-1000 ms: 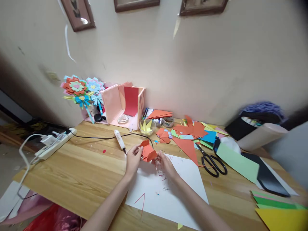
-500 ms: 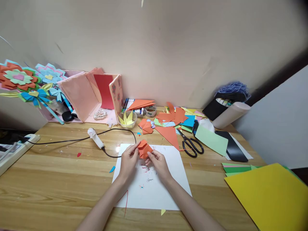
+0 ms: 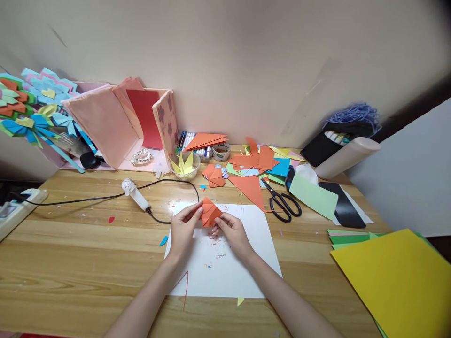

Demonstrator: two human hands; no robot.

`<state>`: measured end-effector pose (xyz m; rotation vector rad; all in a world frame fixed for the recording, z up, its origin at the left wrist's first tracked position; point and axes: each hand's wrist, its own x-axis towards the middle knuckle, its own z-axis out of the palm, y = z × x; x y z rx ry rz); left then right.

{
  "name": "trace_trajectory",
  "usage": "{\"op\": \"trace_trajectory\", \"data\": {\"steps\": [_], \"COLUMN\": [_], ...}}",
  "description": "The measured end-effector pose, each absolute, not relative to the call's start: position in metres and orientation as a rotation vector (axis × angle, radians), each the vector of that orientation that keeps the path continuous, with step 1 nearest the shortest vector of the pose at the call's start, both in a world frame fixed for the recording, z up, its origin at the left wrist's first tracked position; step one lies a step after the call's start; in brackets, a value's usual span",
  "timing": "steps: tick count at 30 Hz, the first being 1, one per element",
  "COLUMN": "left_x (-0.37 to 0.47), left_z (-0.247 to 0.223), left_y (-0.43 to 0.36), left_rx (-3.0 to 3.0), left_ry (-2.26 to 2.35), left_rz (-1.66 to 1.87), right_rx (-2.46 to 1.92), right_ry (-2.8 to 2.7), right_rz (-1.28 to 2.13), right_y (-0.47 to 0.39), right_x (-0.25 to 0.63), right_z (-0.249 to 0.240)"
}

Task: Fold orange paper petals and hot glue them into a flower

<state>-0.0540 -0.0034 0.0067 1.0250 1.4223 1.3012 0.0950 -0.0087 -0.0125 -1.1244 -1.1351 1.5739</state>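
Lightly, my left hand pinches the left edge of the folded orange paper between thumb and fingers, while my right hand nips its lower right corner. Both grips are closed down to about the thickness of the paper; how hard they press I cannot tell. The piece is held above the upper part of the white sheet, with the corded white tool off to the left and the black scissors to the right.

I judge it almost weightless, crisp along the creases yet soft across the single layers, so a squeeze through the middle could crush the folds and a hard pull could tear or open them. It seems dry and unlikely to slip. The best hold, I think, is by the outer edges where the layers stack, thumbs on top, fingertips beneath, leaving the loose flaps free of pressure.
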Motion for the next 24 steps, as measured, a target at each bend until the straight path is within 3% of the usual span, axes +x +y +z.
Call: {"op": "trace_trajectory", "data": {"steps": [7, 24], "left_x": [-0.054, -0.053], "left_z": [0.009, 0.015], "left_y": [-0.003, -0.006], "left_rx": [0.998, 1.22], "left_ry": [1.448, 1.327], "left_rz": [1.345, 0.97], "right_rx": [-1.071, -1.081], "right_ry": [-1.124, -1.255], "right_rz": [1.571, 1.639], "right_y": [-0.008, 0.005], "right_x": [0.095, 0.115], "right_z": [-0.009, 0.0]}}
